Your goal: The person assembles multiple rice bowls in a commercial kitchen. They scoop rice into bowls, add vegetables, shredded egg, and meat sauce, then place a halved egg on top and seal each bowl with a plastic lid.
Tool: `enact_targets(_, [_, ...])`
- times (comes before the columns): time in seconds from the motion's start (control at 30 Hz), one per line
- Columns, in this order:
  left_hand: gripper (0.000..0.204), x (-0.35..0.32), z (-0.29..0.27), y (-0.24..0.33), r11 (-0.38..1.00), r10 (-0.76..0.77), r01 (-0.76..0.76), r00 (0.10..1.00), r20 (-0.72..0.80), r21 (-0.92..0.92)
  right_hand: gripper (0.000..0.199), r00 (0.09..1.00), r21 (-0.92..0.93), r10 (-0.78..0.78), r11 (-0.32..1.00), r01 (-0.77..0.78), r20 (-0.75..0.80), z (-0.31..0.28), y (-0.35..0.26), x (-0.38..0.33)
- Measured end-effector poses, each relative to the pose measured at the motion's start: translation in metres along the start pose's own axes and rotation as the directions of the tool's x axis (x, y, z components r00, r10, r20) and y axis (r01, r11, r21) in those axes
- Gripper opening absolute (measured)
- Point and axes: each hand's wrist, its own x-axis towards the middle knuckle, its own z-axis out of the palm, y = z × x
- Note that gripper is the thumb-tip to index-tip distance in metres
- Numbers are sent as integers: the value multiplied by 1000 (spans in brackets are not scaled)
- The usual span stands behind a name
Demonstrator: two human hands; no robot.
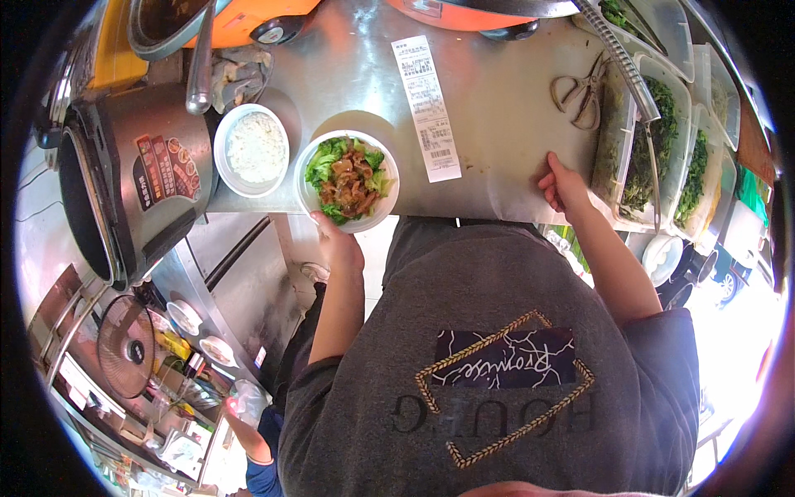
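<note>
My left hand (338, 247) grips the near rim of a white round bowl (395, 189), thumb over its edge. Inside it lie green leafy vegetables (327, 159) around brown sauced meat pieces (350, 184). Just left of it stands a white bowl of rice (258, 147), apart from my hand. My right hand (563, 185) hovers at the counter's near right edge, index finger stretched out and the others loosely bent, holding nothing. A long printed receipt (426, 108) lies between the bowls and my right hand. Beyond that hand rests a pair of scissors (583, 91).
Clear plastic tubs of chopped greens (654, 141) line the right side, with metal tongs (654, 166) across them. A large cooker (132, 166) stands left. Orange-based pans (248, 21) sit at the back of the steel counter (513, 99). Another person's arm (248, 435) shows lower left, near a fan (128, 348).
</note>
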Motion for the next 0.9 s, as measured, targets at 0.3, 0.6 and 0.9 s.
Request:
enact_targets(0.3, [50,4,5,2,993,114,-110,988,-104,47,64,999,-38,9,999,-11,-50,2,1,1])
enact_targets(0.6, [32,5,-18,10,991,129,-127,989,76,-32,65,1000,-51,-2,999,1,-26,0,0,1])
enact_targets(0.9, [34,43,-18,35,977,75,-94,992,103,190,66,998,-82,-44,996,41,-39,2,2,0])
